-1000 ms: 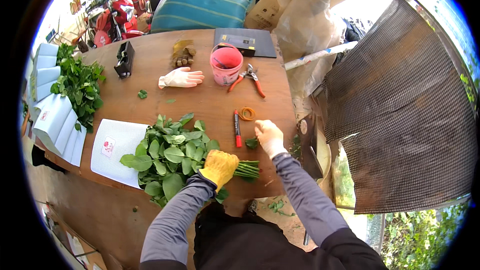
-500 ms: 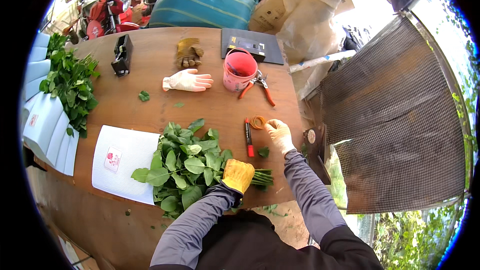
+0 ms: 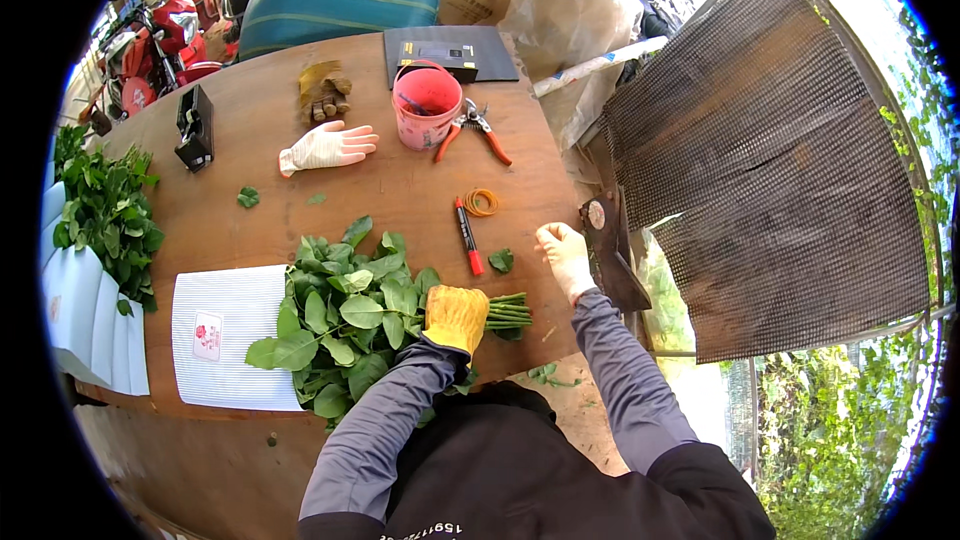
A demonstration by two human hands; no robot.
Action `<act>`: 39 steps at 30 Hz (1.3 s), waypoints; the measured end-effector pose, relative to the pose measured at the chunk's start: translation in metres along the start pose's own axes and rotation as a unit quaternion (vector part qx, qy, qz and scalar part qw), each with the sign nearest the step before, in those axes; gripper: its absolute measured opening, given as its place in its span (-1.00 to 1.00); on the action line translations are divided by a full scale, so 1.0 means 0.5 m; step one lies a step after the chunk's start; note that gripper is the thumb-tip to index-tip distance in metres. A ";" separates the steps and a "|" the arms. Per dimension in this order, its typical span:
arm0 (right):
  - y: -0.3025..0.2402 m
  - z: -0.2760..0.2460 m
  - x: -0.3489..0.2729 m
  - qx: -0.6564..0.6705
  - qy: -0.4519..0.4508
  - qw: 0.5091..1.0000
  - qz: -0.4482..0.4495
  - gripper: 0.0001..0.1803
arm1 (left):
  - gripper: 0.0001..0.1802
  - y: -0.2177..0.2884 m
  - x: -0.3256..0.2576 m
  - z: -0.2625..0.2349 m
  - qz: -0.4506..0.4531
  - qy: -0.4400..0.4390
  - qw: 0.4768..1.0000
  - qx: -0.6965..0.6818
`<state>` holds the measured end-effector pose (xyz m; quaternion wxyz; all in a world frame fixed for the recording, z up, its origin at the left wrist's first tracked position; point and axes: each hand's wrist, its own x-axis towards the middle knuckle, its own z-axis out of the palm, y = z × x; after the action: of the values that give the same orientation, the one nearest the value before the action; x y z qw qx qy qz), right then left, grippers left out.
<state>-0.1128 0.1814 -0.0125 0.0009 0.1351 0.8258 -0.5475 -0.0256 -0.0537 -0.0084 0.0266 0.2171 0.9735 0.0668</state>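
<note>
My left hand (image 3: 455, 320), in a yellow work glove, is closed around a bunch of green leafy stems (image 3: 345, 315). The cut stem ends stick out to its right. A white ribbed wrapper (image 3: 235, 340) surrounds the other end of the bunch and hides what is inside. To the right of the stem ends, my right hand (image 3: 566, 258) hovers in a pale glove, fingers drawn together in a pinch; anything between them is too small to make out. Nearest to it are a loose leaf (image 3: 501, 260), a coil of orange rubber bands (image 3: 482, 202) and a red-and-black marker (image 3: 468, 237).
Farther back on the wooden table (image 3: 400, 200) are a pink bucket (image 3: 428, 125), red-handled pruning shears (image 3: 475, 132), a white glove (image 3: 328, 148), a brown glove (image 3: 325, 92) and a black tape dispenser (image 3: 195, 128). Wrapped bunches (image 3: 95, 310) lie at the left edge.
My right hand has left the rubber bands and come nearer to me, toward the stem ends. My left hand keeps its hold on the bunch. The whole view has shifted somewhat.
</note>
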 end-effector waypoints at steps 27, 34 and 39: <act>-0.016 0.136 0.150 -0.431 -0.074 0.850 -0.292 -0.87 | -0.88 -0.004 -0.002 0.013 -0.016 0.009 1.000 -0.025; -0.030 0.136 0.138 -0.334 -0.048 0.914 -0.228 -0.81 | -0.89 -0.007 -0.003 0.009 -0.012 0.021 0.999 -0.024; -0.046 0.100 0.167 -0.069 -0.077 0.994 -0.021 -0.79 | -0.91 -0.002 -0.001 0.007 -0.017 0.017 0.999 -0.024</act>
<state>-0.2058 0.1463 -0.0241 0.0628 0.0748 0.8615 -0.4982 -0.0254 -0.0546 -0.0119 0.0166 0.1989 0.9754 0.0938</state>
